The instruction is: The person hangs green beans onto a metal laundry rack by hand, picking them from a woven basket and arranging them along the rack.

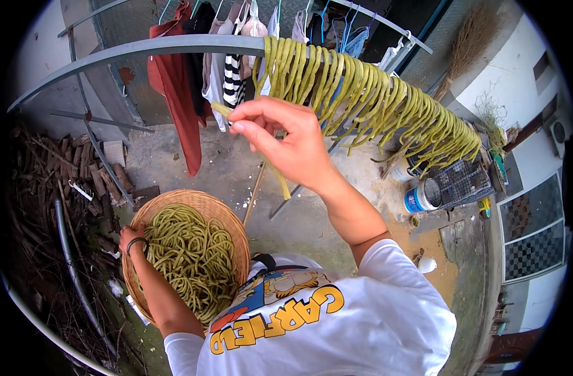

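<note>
My right hand point(285, 133) pinches a long, limp green bean point(280, 182), hiding its middle, near the curved grey metal rail point(142, 47); my left hand point(132, 238) touches the round tan wicker basket point(237, 232), its grip unclear.

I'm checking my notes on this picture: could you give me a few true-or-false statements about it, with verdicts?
1. The right grip pinches a green strand. True.
2. More strands hang over the rail. True.
3. The left grip is up at the rail. False: it is at the left rim of the basket.
4. The basket is empty. False: green strands lie heaped in it.
5. The red garment hangs right of the strands on the rail. False: it hangs left of them.
6. A bucket stands right of the basket. True.
</note>
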### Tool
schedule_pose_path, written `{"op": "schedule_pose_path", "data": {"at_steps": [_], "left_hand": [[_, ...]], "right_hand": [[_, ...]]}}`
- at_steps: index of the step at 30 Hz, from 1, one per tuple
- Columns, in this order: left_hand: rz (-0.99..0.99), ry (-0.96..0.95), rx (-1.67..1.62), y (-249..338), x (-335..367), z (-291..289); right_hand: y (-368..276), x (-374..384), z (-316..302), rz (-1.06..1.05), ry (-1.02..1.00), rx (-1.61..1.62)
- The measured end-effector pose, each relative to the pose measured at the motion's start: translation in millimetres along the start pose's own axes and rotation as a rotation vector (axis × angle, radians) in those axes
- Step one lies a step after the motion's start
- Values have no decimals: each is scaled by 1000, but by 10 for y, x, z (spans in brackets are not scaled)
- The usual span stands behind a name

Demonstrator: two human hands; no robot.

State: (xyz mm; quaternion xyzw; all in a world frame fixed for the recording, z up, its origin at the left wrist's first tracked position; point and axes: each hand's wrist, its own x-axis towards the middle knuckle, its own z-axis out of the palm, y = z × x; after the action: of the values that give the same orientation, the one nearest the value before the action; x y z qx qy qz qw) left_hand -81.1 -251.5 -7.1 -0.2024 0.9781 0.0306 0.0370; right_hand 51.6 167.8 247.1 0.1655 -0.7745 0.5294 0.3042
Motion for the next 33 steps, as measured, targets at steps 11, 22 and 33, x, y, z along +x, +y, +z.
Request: {"op": "schedule_pose_path", "data": {"at_steps": [11,22,33], "left_hand": [[-19,-88,1,-56,85,67],[-64,-42,12,-148,21,68],[-49,-33,39,-102,39,51]], "right_hand": [[198,1463,-673,-209,69,-622],[371,1499,-684,-37,-191,-1047],[77,1260,-631,68,-205,-972]]}}
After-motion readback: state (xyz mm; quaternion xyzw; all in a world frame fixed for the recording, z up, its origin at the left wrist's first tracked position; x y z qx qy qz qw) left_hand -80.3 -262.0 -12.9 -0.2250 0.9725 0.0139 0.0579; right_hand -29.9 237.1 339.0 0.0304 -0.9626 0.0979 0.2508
